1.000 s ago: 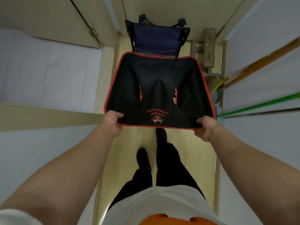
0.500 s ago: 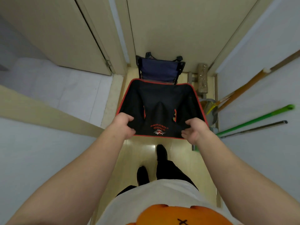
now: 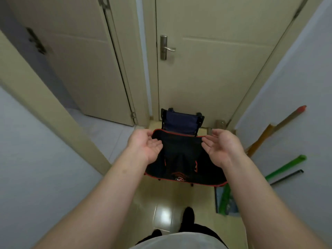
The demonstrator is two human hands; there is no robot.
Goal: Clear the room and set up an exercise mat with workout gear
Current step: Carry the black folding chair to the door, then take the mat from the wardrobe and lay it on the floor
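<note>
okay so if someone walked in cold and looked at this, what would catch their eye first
Two open hands, left hand and right hand, palms up, reach out mid-frame over a black chair with red trim standing on the hallway floor. Behind it a blue chair stands against the closed door with its metal handle. At right, a bright green pole and an orange stick lean on the wall.

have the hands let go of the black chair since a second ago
Yes. Both hands, left and right, gripped its near red edge; now they're open, palms up, above the black chair, which stands before the navy chair.
</note>
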